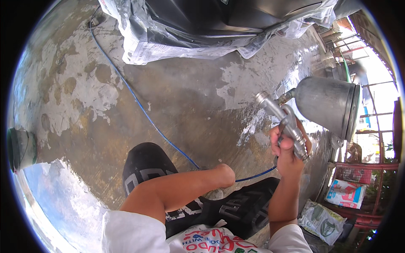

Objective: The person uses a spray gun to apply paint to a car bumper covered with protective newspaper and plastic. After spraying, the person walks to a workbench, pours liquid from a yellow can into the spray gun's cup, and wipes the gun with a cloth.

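Right grip point(291, 154) closed around a gravity-feed spray gun point(289, 123) above the concrete floor point(181, 88); barrel point(273, 109) slants up-left toward the black panel point(202, 19), metal cup point(325, 103) out right. Left grip point(225, 175), farther off, overlaps the blue air hose point(141, 107); can't tell if clasping.

Daylit from the right, blown out to white beyond that edge of the concrete floor point(190, 105); glaring near its lower-left corner; bowed toward the rim.
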`<state>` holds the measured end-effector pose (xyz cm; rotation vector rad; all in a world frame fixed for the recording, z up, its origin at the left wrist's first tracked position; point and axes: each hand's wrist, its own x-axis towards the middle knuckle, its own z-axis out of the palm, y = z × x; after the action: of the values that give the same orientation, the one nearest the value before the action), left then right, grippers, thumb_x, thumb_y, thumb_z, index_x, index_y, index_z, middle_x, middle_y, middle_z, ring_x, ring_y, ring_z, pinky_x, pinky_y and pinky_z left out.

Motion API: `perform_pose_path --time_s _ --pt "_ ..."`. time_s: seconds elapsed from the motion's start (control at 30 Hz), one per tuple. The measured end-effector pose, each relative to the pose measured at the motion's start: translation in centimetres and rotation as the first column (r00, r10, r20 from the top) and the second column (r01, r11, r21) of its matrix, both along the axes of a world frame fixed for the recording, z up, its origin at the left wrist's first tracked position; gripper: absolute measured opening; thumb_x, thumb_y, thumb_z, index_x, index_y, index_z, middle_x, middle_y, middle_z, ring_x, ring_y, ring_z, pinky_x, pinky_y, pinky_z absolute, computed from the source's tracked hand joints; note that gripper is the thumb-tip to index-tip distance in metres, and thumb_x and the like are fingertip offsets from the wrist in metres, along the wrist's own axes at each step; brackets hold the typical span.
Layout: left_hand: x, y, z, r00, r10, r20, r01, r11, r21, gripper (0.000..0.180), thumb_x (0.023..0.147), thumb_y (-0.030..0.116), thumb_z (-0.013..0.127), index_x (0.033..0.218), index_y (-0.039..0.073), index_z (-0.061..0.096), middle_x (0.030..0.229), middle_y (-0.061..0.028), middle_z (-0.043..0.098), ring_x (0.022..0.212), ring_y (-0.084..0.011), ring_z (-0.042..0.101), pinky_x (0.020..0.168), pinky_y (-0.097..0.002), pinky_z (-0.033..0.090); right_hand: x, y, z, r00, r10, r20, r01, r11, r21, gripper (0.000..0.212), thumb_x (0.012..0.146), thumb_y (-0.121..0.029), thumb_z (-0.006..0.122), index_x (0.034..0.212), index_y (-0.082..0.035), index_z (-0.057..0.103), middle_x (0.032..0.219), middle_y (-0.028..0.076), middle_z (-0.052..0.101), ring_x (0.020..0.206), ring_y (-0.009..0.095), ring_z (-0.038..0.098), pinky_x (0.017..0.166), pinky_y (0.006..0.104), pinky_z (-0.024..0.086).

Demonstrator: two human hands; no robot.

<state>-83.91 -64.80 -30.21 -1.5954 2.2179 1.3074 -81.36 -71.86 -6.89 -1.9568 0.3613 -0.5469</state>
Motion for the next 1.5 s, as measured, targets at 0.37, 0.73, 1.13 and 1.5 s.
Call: perform_pose_path --time_s 0.37,0.73,1.13,1.5 --pt "0.1 -0.6 1.0 0.999 -0.021 0.032 0.02 0.999 0.03 0.032 0.073 0.017 0.079 0.106 0.017 0.079 0.103 -0.0057 0.076 0.093 -0.0273 0.073 0.071 -0.0491 0.06 3.2 -8.1 0.8 0.836 -0.542 0.085 0.54 0.84 0.049 0.054 0.098 -0.057 0.056 0.089 -0.004 0.053 0.068 0.002 0.05 0.052 0.01 0.044 0.048 0.0265 0.038" --pt "-0.4 -1.3 0.5 0.998 0.068 -0.003 -0.065 0.975 0.212 0.032 0.073 0.015 0.077 0.105 0.014 0.078 0.093 -0.001 0.074 0.084 -0.0264 0.071 0.062 -0.0502 0.054 0.4 -4.1 0.6 1.0 0.005 0.01 -0.006 0.981 0.192 0.088 0.089 -0.083 0.034 0.104 0.001 0.059 0.085 0.018 0.067 0.041 0.01 0.042 0.042 0.0231 0.033" --pt "1.4 -1.1 2.3 0.995 0.066 -0.07 -0.07 0.996 -0.056 0.026 0.076 0.015 0.074 0.102 0.014 0.079 0.101 -0.0051 0.077 0.092 -0.0268 0.073 0.07 -0.0463 0.059 3.0 -10.2 2.7 0.907 -0.418 0.061 0.413 0.908 0.073 0.06 0.1 -0.062 0.047 0.088 -0.004 0.054 0.072 0.006 0.054 0.047 0.01 0.041 0.045 0.0266 0.036" --pt "4.7 -1.7 1.4 0.973 -0.017 -0.23 -0.003 0.996 -0.085 0.044 0.092 0.03 0.063 0.134 0.014 0.061 0.12 -0.0167 0.067 0.108 -0.038 0.066 0.094 -0.0511 0.051 -2.9 -8.4 10.6 0.993 -0.12 -0.013 0.117 0.984 -0.134 0.082 0.096 -0.069 0.042 0.132 0.004 0.052 0.081 0.013 0.065 0.044 0.01 0.043 0.041 0.0247 0.032"
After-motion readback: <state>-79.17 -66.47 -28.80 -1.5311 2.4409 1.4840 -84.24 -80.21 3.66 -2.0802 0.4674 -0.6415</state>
